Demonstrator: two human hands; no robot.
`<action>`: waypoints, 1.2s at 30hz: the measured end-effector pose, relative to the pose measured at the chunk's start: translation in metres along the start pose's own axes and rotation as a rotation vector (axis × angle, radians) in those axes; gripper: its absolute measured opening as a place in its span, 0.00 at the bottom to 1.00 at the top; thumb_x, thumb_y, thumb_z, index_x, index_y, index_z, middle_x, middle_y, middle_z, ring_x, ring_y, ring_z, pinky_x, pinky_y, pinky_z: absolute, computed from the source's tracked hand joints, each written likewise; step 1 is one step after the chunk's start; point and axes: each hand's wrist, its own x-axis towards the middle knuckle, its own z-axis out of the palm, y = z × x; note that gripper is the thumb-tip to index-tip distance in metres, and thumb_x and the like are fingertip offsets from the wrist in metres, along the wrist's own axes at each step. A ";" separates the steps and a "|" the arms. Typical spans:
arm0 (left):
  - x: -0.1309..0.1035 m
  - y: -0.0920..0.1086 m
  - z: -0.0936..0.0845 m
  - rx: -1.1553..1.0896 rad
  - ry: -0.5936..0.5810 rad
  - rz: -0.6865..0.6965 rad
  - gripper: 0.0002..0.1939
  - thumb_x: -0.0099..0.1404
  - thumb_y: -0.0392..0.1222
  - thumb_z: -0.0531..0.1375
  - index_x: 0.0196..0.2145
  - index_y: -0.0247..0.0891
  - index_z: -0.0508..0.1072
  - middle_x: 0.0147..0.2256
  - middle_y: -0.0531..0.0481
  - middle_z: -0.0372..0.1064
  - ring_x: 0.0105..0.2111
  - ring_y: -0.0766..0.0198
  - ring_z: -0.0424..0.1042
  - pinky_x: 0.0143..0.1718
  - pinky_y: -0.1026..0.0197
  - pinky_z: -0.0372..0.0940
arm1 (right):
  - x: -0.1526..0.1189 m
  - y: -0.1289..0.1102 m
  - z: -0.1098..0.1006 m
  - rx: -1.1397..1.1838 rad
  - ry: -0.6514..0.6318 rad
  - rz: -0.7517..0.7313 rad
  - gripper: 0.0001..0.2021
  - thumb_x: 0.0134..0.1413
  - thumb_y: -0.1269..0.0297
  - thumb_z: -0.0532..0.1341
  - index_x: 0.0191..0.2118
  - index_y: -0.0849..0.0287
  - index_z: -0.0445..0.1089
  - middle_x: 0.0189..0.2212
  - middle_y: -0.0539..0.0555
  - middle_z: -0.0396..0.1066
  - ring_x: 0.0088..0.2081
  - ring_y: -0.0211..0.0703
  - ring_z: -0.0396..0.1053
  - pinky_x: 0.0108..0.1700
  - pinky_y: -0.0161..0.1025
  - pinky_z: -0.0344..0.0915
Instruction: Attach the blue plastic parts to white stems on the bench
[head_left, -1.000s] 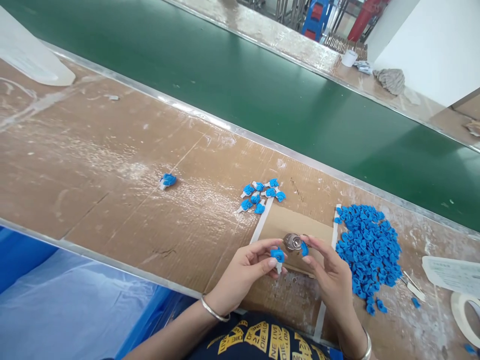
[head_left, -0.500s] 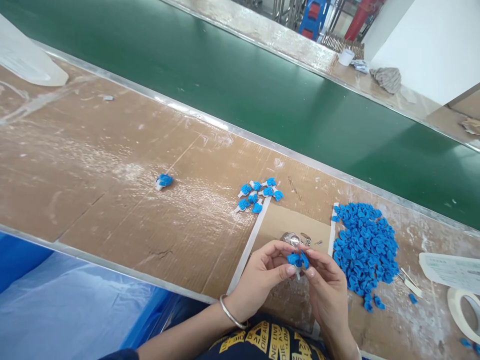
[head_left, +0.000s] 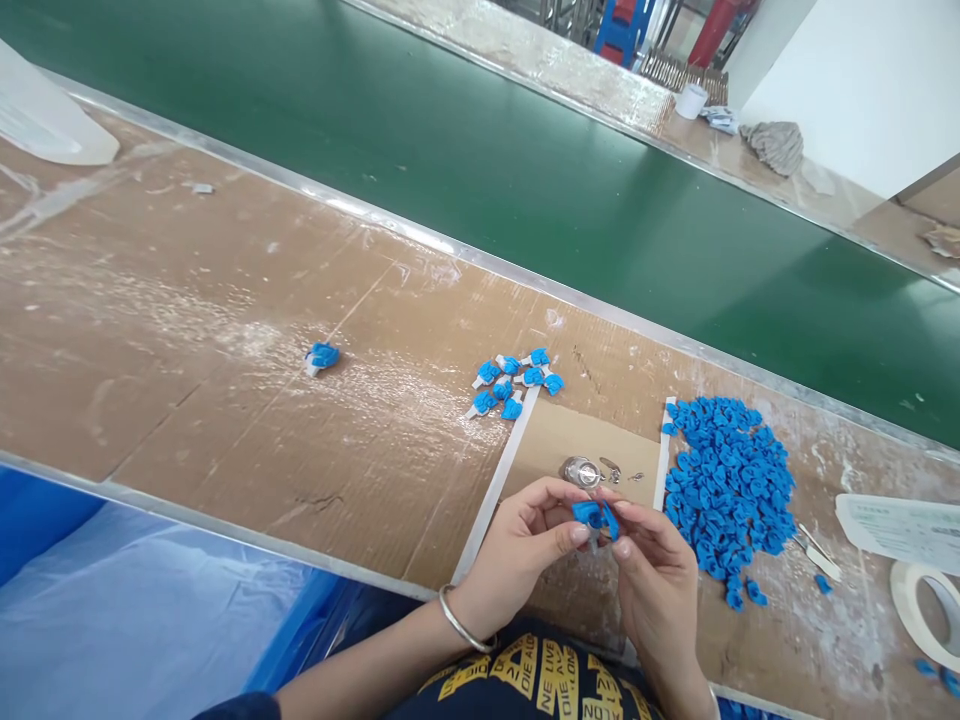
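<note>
Between the fingertips of both hands is a small blue piece (head_left: 588,514) with a whitish part under it; its exact kind I cannot make out. My left hand (head_left: 536,530) pinches its left side. On the right, my right hand (head_left: 656,560) pinches a blue flap. Just beyond the fingers stands a small glass-and-metal jar (head_left: 582,472) on a tan cardboard sheet (head_left: 600,437). A big pile of blue curled pieces (head_left: 727,490) lies right of my right hand. Several blue pieces with white stems (head_left: 502,388) are grouped beyond my left hand.
One more blue-and-white piece (head_left: 322,356) lies alone to the left. Tweezers (head_left: 817,550), a white packet (head_left: 900,525) and a tape roll (head_left: 926,610) are on the right. A green conveyor belt (head_left: 480,170) runs behind the table. Blue plastic sheeting (head_left: 150,610) hangs at the near left.
The view has shifted slightly. Both hands keep hold of the blue piece, whose blue flaps now look a little more spread. More of the jar shows above the fingers.
</note>
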 end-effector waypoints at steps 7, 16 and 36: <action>0.001 -0.001 -0.003 -0.031 0.038 0.005 0.15 0.49 0.42 0.78 0.31 0.37 0.79 0.30 0.51 0.77 0.31 0.65 0.74 0.34 0.66 0.68 | -0.005 0.002 -0.007 -0.648 -0.142 -0.430 0.17 0.67 0.73 0.62 0.56 0.48 0.72 0.54 0.53 0.73 0.57 0.52 0.69 0.54 0.52 0.70; -0.001 0.007 -0.007 0.039 -0.018 0.018 0.15 0.50 0.44 0.77 0.33 0.37 0.80 0.31 0.49 0.77 0.30 0.64 0.74 0.34 0.65 0.69 | -0.011 -0.019 -0.013 -1.025 -0.363 -0.538 0.22 0.70 0.65 0.56 0.67 0.56 0.60 0.63 0.56 0.62 0.67 0.59 0.53 0.61 0.56 0.57; 0.001 0.013 -0.015 -0.251 -0.283 -0.172 0.13 0.61 0.44 0.70 0.43 0.39 0.81 0.37 0.43 0.77 0.28 0.65 0.73 0.28 0.67 0.66 | -0.003 -0.021 -0.027 -0.617 -0.065 -0.293 0.13 0.66 0.73 0.60 0.52 0.52 0.72 0.45 0.55 0.73 0.46 0.51 0.69 0.48 0.48 0.66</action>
